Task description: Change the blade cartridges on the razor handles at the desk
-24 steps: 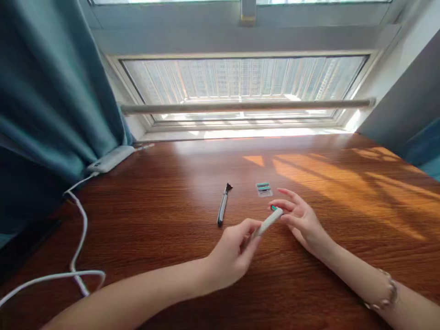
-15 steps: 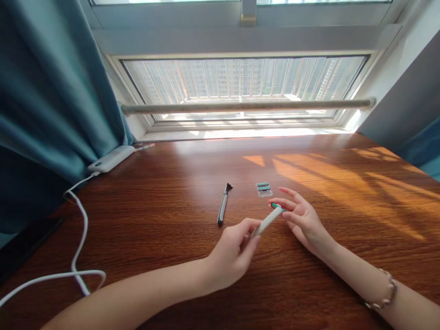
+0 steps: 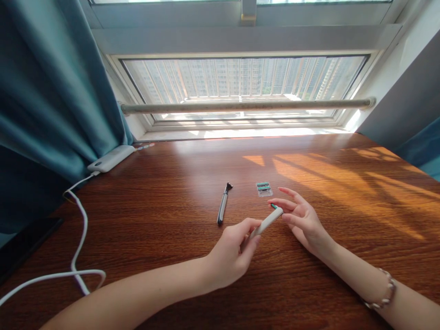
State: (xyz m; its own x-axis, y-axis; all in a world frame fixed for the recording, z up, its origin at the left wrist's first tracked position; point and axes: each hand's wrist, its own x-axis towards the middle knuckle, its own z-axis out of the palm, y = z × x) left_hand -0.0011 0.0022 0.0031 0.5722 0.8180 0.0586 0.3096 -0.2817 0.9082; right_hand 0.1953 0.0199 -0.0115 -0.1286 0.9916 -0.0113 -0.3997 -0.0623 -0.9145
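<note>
My left hand (image 3: 237,250) is closed around the pale handle of a razor (image 3: 266,224), which points up and to the right. At its far end shows the dark green edge of a blade cartridge (image 3: 274,206), partly hidden behind the handle's tip. My right hand (image 3: 304,224) has its thumb and a finger at the two ends of this cartridge, with the other fingers spread. Just beyond the hands lies a clear plastic case (image 3: 264,189) with green-edged blade cartridges in it. Left of the case, a grey and black razor handle (image 3: 223,204) lies on the wooden table.
A white power bank (image 3: 112,159) with a white cable (image 3: 82,224) lies at the left by the blue curtain (image 3: 62,82). A dark flat object (image 3: 27,243) is at the left edge. The brown wooden table (image 3: 165,192) runs to the window, with sunlight on its right side.
The razor's head has turned slightly, so less of the green cartridge shows past the handle's tip. Both hands stay in nearly the same place.
</note>
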